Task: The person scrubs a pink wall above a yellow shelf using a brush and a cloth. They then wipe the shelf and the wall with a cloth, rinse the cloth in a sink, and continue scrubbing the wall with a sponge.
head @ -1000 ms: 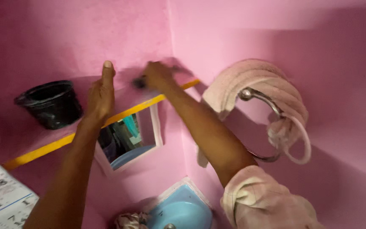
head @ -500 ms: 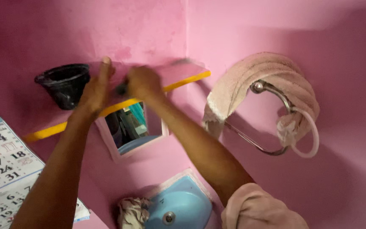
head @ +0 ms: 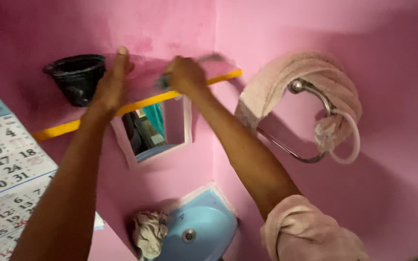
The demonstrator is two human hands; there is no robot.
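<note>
Right hand clamped on dark cloth atop pink shelf, left hand flat, fingers together, beside black pot.

**A pink shelf with a yellow edge**

The shelf runs along the pink wall into the corner, tilted in the view so its right end sits higher than its left. Its top is pink like the wall and its front edge is yellow. A black pot with a flared rim stands on it towards the left end. Just right of the pot, the left hand lies flat on the shelf top, fingers stretched towards the wall. Further right, the right hand rests on the shelf, closed around a small dark thing too blurred to identify.
</note>
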